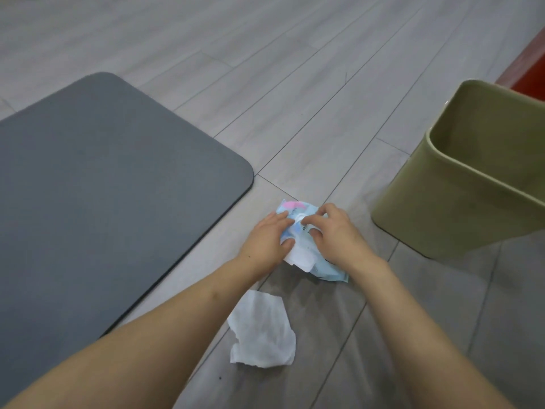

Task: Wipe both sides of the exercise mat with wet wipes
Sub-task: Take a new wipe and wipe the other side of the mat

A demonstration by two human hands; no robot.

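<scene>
A dark grey exercise mat (97,184) lies flat on the floor at the left. A light blue and pink pack of wet wipes (298,211) lies on the floor right of the mat's near corner, its white flap (300,255) folded back toward me. My left hand (267,239) presses on the pack's left side with fairly straight fingers. My right hand (331,228) sits over the pack's middle, its fingers curled and pinching at the opening. A crumpled white wipe (262,329) lies loose on the floor between my forearms.
An olive green waste bin (427,208) stands open at the right, close to my right hand. A red object (528,66) shows at the far right edge behind it. Grey wood-pattern floor (295,98) stretches beyond.
</scene>
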